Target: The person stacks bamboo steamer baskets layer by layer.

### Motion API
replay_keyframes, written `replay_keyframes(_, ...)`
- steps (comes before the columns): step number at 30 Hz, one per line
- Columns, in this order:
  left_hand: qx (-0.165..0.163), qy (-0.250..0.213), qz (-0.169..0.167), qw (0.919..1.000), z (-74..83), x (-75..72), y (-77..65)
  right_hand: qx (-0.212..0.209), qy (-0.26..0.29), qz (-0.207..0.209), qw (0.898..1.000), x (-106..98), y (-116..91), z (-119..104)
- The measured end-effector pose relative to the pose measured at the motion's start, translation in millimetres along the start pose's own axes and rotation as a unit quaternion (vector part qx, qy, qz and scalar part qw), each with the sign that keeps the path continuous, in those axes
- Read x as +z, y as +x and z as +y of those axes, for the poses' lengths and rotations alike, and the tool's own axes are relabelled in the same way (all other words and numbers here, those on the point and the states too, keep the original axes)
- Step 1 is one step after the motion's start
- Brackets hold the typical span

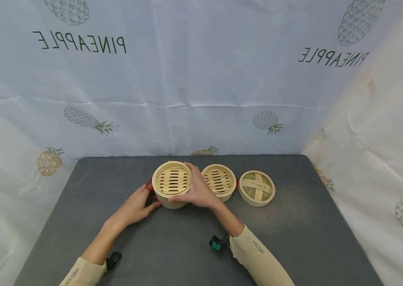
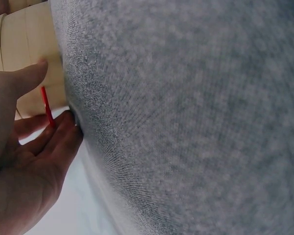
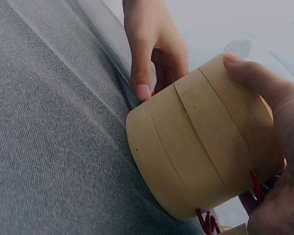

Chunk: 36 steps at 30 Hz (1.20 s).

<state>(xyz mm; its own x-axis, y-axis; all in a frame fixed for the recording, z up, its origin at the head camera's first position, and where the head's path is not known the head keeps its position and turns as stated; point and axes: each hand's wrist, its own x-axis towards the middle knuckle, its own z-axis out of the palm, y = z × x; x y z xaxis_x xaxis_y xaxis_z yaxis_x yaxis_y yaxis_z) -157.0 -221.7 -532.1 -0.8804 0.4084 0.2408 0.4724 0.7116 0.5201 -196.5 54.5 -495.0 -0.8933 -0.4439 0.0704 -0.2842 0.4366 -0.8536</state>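
Two round bamboo steamer baskets are stacked on the dark tabletop. In the head view my right hand [image 1: 200, 190] grips the upper steamer basket [image 1: 171, 180] from its right side, thumb at the front and fingers behind. The lower steamer basket [image 1: 173, 204] sits directly beneath. My left hand [image 1: 133, 207] holds the stack low on its left side; the left wrist view has its thumb against the bamboo wall [image 2: 36, 41] and its fingers curled by a red cord loop [image 2: 46, 105]. More red loops [image 3: 256, 185] hang from the stack's side in the right wrist view.
Right of the stack stands another slatted steamer basket [image 1: 219, 180], partly behind my right hand. Beside it lies a woven bamboo lid [image 1: 257, 188] with crossed strips. A pineapple-print cloth [image 1: 187, 79] hangs behind the dark table [image 1: 173, 246].
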Motion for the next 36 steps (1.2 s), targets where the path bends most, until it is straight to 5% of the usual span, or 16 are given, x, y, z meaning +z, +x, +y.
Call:
replay_keyframes(7, -0.034, 0.012, -0.027, 0.9990, 12.5, -8.3, 1.3, -0.002, 0.005, -0.005, 1.000, 1, -1, 1)
replay_keyframes(15, 0.017, 0.008, 0.020, 0.9996, -13.6, 9.7, -0.7, -0.011, 0.005, -0.016, 1.000, 0, -1, 4)
replay_keyframes(25, 0.022, 0.009, 0.025, 0.9994, -20.3, 15.4, -0.9, -0.017, 0.008, -0.019, 1.000, -2, -3, 3)
replay_keyframes(36, -0.028, 0.021, -0.025, 0.9991, 13.2, -6.1, 0.9, -0.015, -0.001, -0.008, 1.000, 1, -3, 6)
